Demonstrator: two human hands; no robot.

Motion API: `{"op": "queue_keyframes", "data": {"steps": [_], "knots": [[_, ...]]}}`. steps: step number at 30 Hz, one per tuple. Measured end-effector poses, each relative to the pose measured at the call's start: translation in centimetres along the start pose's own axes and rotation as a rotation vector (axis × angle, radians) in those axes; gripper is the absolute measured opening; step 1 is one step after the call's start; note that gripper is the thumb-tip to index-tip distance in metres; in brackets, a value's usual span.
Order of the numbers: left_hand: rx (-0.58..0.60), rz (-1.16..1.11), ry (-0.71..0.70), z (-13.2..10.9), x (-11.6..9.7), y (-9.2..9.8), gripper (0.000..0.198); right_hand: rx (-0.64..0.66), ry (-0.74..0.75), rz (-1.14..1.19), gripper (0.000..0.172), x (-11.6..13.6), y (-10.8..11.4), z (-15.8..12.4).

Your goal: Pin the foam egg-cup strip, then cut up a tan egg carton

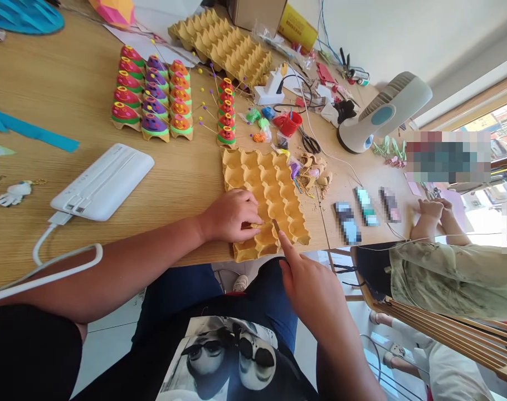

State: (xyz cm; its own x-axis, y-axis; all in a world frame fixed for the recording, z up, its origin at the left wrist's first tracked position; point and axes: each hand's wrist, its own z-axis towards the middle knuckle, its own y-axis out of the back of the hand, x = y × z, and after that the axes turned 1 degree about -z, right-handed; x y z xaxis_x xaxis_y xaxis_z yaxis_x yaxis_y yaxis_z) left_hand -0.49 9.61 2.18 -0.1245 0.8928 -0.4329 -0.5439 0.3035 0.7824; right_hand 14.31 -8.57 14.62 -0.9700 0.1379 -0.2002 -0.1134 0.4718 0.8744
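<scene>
A yellow cardboard egg tray [274, 193] lies at the table's front edge, its cups facing up. My left hand [232, 215] grips the tray's left side, fingers curled over a ridge between cups. From the right, my right hand [310, 281] reaches in with its index finger stretched along a small knife [276, 226]. The narrow blade touches the tray near its middle; the handle is hidden in my palm. Behind the tray stands a strip of red painted egg cups [226, 114] with faces.
Painted cup rows [155, 100] stand at the back left, before another egg tray [224, 47]. A white power bank [103, 181] lies left. Scissors [310, 142], a red cup [287, 123] and cardboard scraps [316, 170] lie beyond the tray. Another person's hands [435, 211] rest at right.
</scene>
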Motion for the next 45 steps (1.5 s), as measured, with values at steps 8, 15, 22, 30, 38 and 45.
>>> {"op": "queue_keyframes", "data": {"steps": [8, 15, 22, 30, 38, 45], "knots": [[0.024, 0.001, -0.005, 0.1, 0.1, 0.1, 0.02, -0.022, 0.006, 0.033, 0.062, 0.4, 0.9, 2.5], [-0.002, -0.007, -0.003, 0.0, 0.1, 0.0, 0.018, 0.012, 0.009, 0.011, 0.065, -0.3, 0.3, 0.7], [0.017, -0.014, -0.003, 0.0, 0.1, 0.1, 0.019, 0.004, 0.021, 0.033, 0.061, 0.1, 1.3, 3.0], [-0.008, 0.003, -0.002, 0.0, 0.1, -0.2, 0.017, 0.044, 0.005, -0.007, 0.066, 0.0, 0.7, 0.9], [0.015, -0.009, -0.004, 0.0, 0.1, 0.0, 0.018, -0.009, 0.014, 0.014, 0.062, 0.3, 1.2, 2.9], [-0.011, 0.005, -0.013, 0.0, 0.2, -0.2, 0.018, 0.047, -0.001, -0.026, 0.066, 0.3, 0.7, 0.8]]}}
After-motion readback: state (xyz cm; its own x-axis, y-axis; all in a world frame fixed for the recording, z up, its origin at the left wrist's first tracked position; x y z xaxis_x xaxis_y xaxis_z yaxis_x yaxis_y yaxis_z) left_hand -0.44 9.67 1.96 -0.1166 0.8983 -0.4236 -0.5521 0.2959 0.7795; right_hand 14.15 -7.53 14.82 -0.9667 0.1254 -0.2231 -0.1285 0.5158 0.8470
